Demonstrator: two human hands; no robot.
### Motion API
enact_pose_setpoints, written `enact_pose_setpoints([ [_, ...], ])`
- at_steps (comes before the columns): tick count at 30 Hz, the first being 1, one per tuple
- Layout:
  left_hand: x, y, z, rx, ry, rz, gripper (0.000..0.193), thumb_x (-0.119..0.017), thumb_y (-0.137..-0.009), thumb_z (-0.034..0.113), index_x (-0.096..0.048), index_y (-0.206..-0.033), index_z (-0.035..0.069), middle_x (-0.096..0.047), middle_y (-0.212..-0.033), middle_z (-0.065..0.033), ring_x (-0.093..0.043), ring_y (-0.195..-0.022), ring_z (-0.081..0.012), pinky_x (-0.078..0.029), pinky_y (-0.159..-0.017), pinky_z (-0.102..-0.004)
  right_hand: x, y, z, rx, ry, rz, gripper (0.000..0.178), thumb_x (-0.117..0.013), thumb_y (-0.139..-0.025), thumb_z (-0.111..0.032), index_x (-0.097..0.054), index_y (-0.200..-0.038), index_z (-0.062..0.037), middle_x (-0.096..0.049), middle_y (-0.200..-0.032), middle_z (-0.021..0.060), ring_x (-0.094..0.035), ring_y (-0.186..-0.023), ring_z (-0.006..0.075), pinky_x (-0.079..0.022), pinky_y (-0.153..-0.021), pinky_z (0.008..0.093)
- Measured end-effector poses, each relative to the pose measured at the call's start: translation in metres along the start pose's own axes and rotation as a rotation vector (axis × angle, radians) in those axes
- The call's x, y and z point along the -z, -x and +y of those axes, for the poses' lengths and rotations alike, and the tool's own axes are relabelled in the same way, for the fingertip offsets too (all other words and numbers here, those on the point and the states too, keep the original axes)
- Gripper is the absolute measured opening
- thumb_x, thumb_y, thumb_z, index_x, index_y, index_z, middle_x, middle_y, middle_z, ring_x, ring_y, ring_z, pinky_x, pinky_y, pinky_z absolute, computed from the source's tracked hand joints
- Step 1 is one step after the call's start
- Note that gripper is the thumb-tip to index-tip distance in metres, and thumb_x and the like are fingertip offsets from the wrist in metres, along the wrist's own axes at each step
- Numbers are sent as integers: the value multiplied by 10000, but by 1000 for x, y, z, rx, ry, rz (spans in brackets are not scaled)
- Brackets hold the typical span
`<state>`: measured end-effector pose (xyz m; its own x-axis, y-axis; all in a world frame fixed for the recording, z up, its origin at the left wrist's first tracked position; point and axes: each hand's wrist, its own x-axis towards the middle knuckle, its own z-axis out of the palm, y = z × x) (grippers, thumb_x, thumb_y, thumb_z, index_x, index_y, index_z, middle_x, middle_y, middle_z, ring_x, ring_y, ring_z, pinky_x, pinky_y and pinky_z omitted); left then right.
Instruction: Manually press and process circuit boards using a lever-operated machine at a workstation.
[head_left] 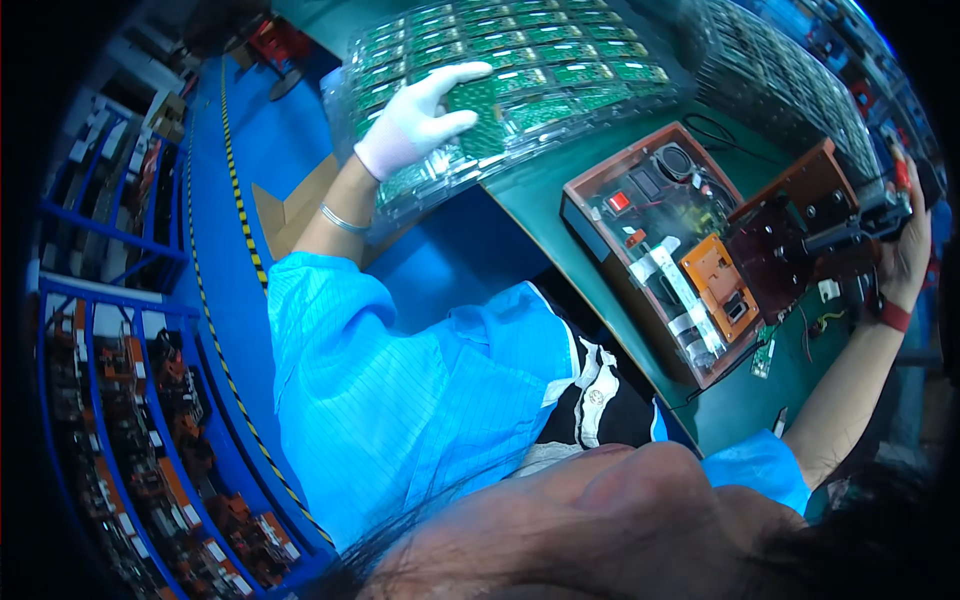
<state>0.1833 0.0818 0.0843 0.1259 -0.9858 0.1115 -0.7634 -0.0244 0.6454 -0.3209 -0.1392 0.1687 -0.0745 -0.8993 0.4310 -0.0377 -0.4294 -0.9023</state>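
My left hand (408, 122), in a white glove, pinches a green circuit board (476, 120) between thumb and fingers. The board is held just above a clear plastic tray (520, 150) filled with rows of similar boards. At the far right my bare right hand (908, 250) is closed around the red-tipped clamp lever (902, 175) of a test fixture (640, 215); its fingers are partly hidden. The fixture is a reddish-brown box with a clear top. Its dark hinged plate (768, 255) stands raised beside an orange nest (718, 285), which has a small dark part in it.
Another tall stack of board trays (785, 85) stands at the back right. A small green board (763, 358) and thin wires lie on the green bench (730, 415) by the fixture. Blue shelving (115, 290) lines the left, past yellow-black floor tape (237, 190). An open cardboard box (285, 215) is under the bench's left end.
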Motion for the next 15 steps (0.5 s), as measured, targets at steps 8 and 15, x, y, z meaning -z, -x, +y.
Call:
enact_pose_setpoints([
  [8, -109, -52, 63, -119, 795, -240, 581, -592, -847, 7, -443, -1409, 22, -497, -1393, -224, -669, -723, -194, -556, -627, -263, -16, 9, -17, -157, -142, 14, 407, -649, -960, -266, -633, -1297, -38, -680, -1188, 98, -661, -985, 212, -523, -865, 307],
  [15, -144, -65, 98, -304, 450, -347, 568, -616, -828, 15, -480, -1378, 47, -569, -1316, -160, -661, -758, -198, -544, -731, -319, -21, 7, -15, -226, -347, 52, 130, -665, -917, -141, -643, -988, -34, -624, -745, 9, -522, -552, 67, -432, -501, 179],
])
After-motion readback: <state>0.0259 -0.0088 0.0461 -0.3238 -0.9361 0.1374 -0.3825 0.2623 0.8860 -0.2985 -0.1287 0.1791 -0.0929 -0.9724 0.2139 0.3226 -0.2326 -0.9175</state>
